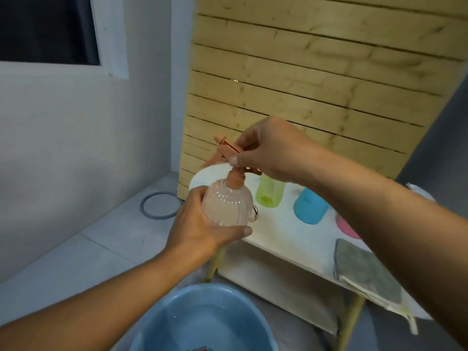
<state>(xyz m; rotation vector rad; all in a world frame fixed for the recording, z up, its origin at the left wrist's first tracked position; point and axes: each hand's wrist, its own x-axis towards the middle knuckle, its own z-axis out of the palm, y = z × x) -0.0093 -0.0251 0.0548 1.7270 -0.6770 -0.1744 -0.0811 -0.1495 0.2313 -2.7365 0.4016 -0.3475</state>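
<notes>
One spray bottle (228, 206), contents unclear: left hand (197, 231) fingers wrap body, right hand (273, 150) fingers pinch sprayer head (226, 148).

Lots of open room on the left, above the floor. Far way shut off by the wood wall (316, 72), right behind the table (283, 231). Green cup (269, 192), blue cup (310, 207) and pink cup (347, 228) in a row there, with thin gaps. Bare strip along the near table edge, up to the cloth (367, 269) on the right. Basin (202, 320) down low and near. Bottle (228, 203) up in front of the table's left end.
</notes>
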